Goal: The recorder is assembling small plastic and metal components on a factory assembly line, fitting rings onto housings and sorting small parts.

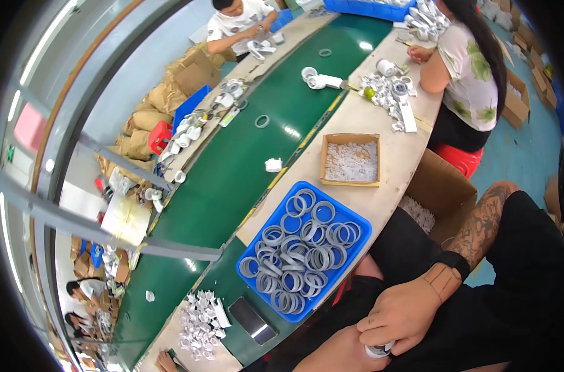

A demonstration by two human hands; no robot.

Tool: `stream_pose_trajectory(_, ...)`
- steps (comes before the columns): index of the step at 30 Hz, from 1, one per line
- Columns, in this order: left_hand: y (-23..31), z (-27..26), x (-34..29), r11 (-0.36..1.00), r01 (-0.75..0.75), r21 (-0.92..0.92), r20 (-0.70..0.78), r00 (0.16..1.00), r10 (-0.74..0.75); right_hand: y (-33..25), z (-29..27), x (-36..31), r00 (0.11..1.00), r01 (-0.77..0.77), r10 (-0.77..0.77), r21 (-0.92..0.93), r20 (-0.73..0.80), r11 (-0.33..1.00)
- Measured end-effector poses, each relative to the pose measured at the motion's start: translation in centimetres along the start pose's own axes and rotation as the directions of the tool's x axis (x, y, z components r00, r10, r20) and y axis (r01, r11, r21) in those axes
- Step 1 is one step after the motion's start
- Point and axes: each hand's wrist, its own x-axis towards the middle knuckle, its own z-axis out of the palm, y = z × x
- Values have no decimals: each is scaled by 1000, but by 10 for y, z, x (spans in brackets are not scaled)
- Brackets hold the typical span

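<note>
My right hand (398,315), below a dark wristband (452,264), is closed over a small round white piece with a dark part (379,351), low at the right above my lap. My left hand (341,353) meets it from the lower edge, curled round the same piece; its fingers are mostly hidden. Most of the piece is covered by my hands, so its exact kind does not show. Left of them, on the bench, a blue tray (244,282) holds many loose grey rings (292,280).
A black phone (252,320) lies by white plastic parts (201,325). Beyond the tray stands a cardboard box of small white pieces (351,162). A green conveyor (232,180) runs alongside. Co-workers sit at right (465,80) and across (238,28); another person's hand (166,361) shows lower left.
</note>
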Motion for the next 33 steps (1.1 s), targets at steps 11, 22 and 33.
stream_pose_trajectory(11, 8, -82, 146, 976, 114, -187, 397, 917, -31, 47, -86, -70, 899, -302, 374, 298, -228, 906)
stream_pose_trajectory(22, -67, -257, 90, 703, -474, -531, -672, 740, -9, 111, -178, -262, 295, -946, 898, 29, -328, 321)
stream_pose_trajectory(33, -233, -323, 135, 710, 626, 324, -944, 172, 280, 114, -9, -325, -189, -952, 979, -230, -79, -202)
